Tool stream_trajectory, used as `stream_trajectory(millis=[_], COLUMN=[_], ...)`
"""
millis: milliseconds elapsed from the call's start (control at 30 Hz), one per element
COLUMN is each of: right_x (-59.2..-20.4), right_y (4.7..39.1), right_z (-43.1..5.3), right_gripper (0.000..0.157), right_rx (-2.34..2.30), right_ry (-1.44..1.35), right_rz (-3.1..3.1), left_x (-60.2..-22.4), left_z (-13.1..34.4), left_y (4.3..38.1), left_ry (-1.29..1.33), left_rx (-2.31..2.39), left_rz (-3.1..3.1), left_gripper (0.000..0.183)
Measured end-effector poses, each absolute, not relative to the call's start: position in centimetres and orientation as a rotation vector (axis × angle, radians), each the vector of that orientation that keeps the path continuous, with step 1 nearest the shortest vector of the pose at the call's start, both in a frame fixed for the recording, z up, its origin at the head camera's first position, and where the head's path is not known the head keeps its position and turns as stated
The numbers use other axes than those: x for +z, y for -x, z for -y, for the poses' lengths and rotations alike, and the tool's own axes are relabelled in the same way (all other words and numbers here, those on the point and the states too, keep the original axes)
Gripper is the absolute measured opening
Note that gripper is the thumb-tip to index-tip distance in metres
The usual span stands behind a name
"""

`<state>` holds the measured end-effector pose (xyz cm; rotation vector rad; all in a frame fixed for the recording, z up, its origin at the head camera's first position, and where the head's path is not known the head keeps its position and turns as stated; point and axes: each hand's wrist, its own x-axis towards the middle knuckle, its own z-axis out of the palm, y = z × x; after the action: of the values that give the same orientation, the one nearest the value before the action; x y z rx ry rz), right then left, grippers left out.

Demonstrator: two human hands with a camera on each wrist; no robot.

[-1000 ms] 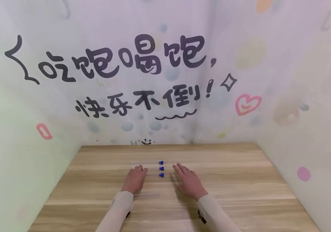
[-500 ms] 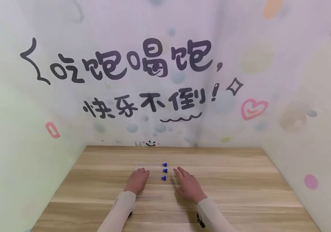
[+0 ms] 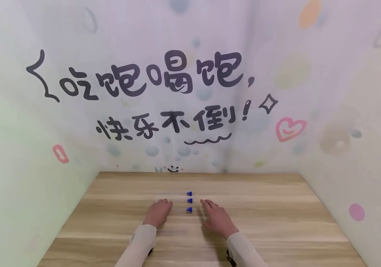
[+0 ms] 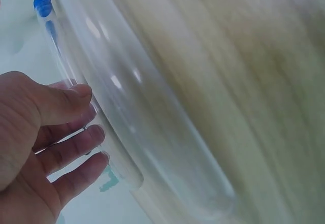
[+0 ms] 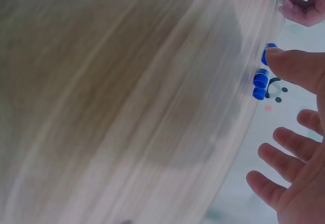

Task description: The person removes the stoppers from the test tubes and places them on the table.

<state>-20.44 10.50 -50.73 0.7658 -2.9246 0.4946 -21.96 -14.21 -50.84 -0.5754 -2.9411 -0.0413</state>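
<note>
My left hand [image 3: 158, 212] pinches a clear test tube with a blue cap [image 4: 42, 3] between thumb and fingers, low over the wooden table. This is the nearest of three capped tubes lying side by side; its cap [image 3: 189, 210] points right. Beyond it lie the middle tube's cap [image 3: 189, 200] and the far tube [image 3: 170, 193]. A larger-looking clear tube [image 4: 152, 102] with a rounded end lies closer to the left wrist camera. My right hand [image 3: 218, 218] hovers right of the caps with fingers spread, touching no tube; its thumb [image 5: 294, 67] partly covers one cap in the right wrist view.
The wood-grain table [image 3: 277, 222] ends at a printed back wall [image 3: 190, 155] with black lettering. Pale side walls [image 3: 360, 167] flank it left and right.
The nearest capped tube has shifted slightly toward me, away from the other two, with my left hand. My right hand has stayed nearly still; the head view has shifted a little.
</note>
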Motion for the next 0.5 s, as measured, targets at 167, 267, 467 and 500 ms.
stream_trajectory(millis=[167, 267, 467, 500], right_x=[-50.8, -50.8, -50.7, -50.7], right_y=[20.4, 20.3, 20.1, 20.1], right_z=[-10.8, -10.9, -10.6, -10.6], right_gripper=[0.070, 0.068, 0.065, 0.065], right_rx=[0.490, 0.489, 0.511, 0.510], right_ry=[-0.762, -0.761, -0.778, -0.773], right_rz=[2.905, 2.887, 2.883, 2.882], left_x=[-50.5, -50.2, -49.9, -49.8], left_z=[13.6, 13.3, 13.1, 13.0], left_y=[21.6, 21.4, 20.9, 20.8], left_ry=[0.596, 0.623, 0.649, 0.656], left_rx=[-0.079, -0.085, -0.058, -0.050], left_rz=[2.915, 2.883, 2.840, 2.830], left_gripper=[0.022, 0.023, 0.025, 0.026])
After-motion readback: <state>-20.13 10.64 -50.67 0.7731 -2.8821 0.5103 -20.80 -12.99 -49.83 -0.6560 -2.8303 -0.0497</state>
